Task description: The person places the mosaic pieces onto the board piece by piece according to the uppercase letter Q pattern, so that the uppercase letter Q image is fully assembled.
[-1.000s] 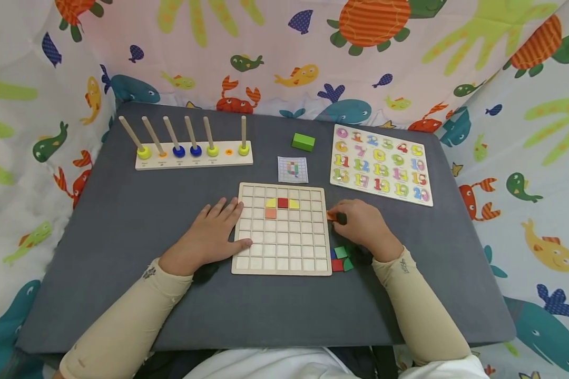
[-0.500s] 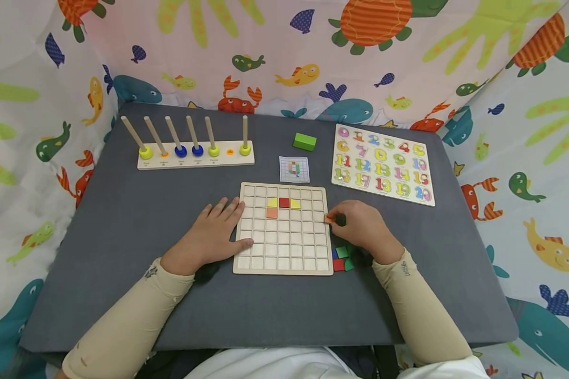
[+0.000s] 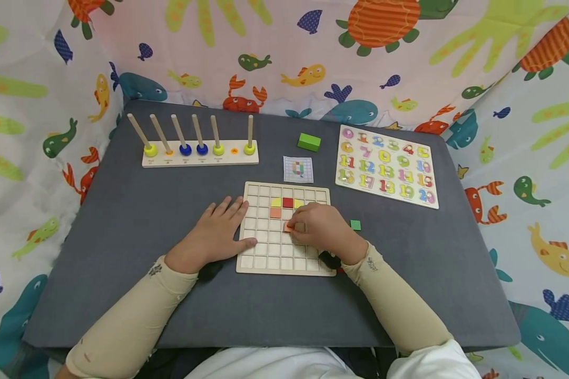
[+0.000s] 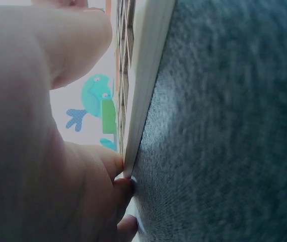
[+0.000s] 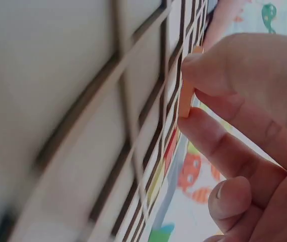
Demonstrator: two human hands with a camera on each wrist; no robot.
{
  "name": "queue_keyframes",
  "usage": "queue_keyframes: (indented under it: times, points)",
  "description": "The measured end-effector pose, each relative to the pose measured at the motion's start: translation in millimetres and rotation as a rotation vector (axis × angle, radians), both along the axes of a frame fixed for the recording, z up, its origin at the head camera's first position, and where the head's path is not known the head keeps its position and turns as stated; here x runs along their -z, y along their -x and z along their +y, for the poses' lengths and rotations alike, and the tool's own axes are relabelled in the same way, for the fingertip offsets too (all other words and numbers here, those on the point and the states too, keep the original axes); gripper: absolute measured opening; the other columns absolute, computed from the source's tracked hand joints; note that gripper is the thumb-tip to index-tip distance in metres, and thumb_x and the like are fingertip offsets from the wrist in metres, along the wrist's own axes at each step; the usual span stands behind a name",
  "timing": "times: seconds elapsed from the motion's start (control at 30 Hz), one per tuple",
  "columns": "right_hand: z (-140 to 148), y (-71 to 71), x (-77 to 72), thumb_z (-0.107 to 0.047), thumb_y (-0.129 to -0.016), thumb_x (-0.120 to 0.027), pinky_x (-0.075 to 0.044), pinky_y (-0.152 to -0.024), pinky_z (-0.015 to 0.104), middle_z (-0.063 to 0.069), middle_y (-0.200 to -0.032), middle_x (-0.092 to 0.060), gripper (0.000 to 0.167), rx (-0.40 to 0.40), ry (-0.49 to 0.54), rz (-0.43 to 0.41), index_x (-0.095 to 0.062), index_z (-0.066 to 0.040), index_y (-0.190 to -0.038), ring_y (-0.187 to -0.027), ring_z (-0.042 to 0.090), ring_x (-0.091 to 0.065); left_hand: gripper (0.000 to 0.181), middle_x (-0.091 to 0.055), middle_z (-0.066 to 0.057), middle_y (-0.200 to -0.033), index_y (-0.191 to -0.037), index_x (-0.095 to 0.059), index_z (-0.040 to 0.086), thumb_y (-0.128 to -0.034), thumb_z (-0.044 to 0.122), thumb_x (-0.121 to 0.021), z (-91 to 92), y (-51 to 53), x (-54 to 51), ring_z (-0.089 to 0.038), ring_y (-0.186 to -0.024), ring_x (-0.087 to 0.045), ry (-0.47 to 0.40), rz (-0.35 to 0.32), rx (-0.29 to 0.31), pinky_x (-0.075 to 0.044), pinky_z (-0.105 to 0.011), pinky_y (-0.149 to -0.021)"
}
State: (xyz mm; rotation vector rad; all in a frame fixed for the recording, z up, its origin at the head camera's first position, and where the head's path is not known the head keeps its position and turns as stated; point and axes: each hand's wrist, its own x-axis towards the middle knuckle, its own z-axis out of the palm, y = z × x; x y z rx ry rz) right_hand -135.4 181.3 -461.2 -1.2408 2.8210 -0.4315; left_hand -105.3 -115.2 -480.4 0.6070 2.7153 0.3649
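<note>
1. Cloth printed with sea animals (image 3: pixel 284 37) fills the top and both sides of the head view.
2. Below it, a grey table (image 3: pixel 194 310) spans the frame's middle.
3. At the frame's centre lies the grid board (image 3: pixel 265 261); the left wrist view alone shows its pale side edge close up.
4. Upper right is a number board (image 3: pixel 386 167); upper left, a peg stand (image 3: pixel 200 154) with coloured rings.
5. At centre left, the left hand (image 3: pixel 213 234) rests against the grid board's left side, fingers straight and apart, thumb over the rim, gripping nothing.
6. Over the board's right half, the right hand (image 3: pixel 324 229) pinches an orange tile (image 5: pixel 186 98) between thumb and finger. Head view half hides the tile; the right wrist view shows its thin edge close to the grid, though contact is unclear.
7. Above the board lie a pattern card (image 3: pixel 298 169) and a green block (image 3: pixel 308 142).
8. Smallest: two yellow tiles (image 3: pixel 276 202), a red tile (image 3: pixel 287 202) and another orange one (image 3: pixel 275 212) on the grid; a green tile (image 3: pixel 355 225) lies to its right.
</note>
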Motion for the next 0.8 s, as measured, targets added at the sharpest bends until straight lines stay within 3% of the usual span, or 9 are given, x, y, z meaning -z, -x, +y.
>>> queue_keyframes:
  times: [0.27,0.5,0.63,0.8]
  points:
    - [-27,2.6,0.4,-0.021,-0.093,-0.085,-0.061,-0.074,0.033,-0.001,-0.100,-0.078,0.004,-0.042,-0.036,0.020,-0.087,-0.017,-0.094,-0.086,0.013,-0.071,0.103,-0.014,-0.011,-0.177,-0.172,-0.015,0.010,-0.1009,0.073,-0.054,5.6,-0.1,-1.3,-0.036,-0.163,-0.009,0.005,0.000,0.022,-0.009,-0.061,-0.128]
    - [-23,2.6,-1.8,-0.022,-0.097,-0.083,-0.061,-0.082,0.035,-0.002,-0.107,-0.076,0.010,-0.018,-0.065,-0.046,-0.087,-0.019,-0.106,-0.093,0.013,-0.070,0.103,-0.014,-0.012,-0.177,-0.172,-0.016,0.009,-0.1012,0.072,-0.054,6.4,0.3,-3.4,-0.037,-0.163,-0.009,0.018,0.002,0.025,-0.010,-0.062,-0.128]
    - [-9,-1.0,-10.0,-0.020,-0.102,-0.076,-0.060,-0.085,0.036,-0.001,-0.111,-0.077,0.016,0.047,-0.043,-0.088,-0.086,-0.018,-0.114,-0.100,0.015,-0.071,0.103,-0.012,-0.012,-0.177,-0.172,-0.013,0.010,-0.1016,0.072,-0.054,4.7,0.2,-3.9,-0.037,-0.163,-0.008,0.022,-0.015,0.025,-0.009,-0.061,-0.128]
    - [29,-4.6,-30.0,-0.019,-0.100,-0.076,-0.060,-0.084,0.045,0.005,-0.118,-0.076,0.026,0.200,-0.059,-0.105,-0.081,-0.013,-0.125,-0.107,0.024,-0.072,0.103,-0.012,-0.011,-0.178,-0.172,-0.013,0.010,-0.1014,0.071,-0.056,0.4,-0.7,-5.6,-0.037,-0.163,-0.007,0.016,-0.020,0.009,-0.008,-0.061,-0.128]
